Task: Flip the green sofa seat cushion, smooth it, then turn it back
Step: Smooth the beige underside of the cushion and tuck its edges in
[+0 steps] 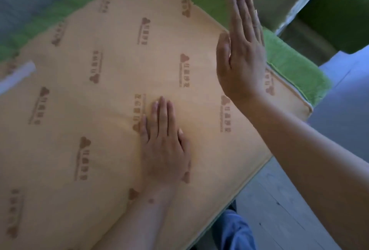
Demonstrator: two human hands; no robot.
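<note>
The green sofa seat cushion is found flipped on the seat, its broad tan underside of smooth cloth printed with brown logos turned upward and bordered by green plush; the smoothing step is judged to be in hand. The left hand is laid flat, fingers straight, denting the soft filling, while the right hand is held raised, flat and empty. Outward sweeps are called for next, then an edge hold for turning back.
</note>
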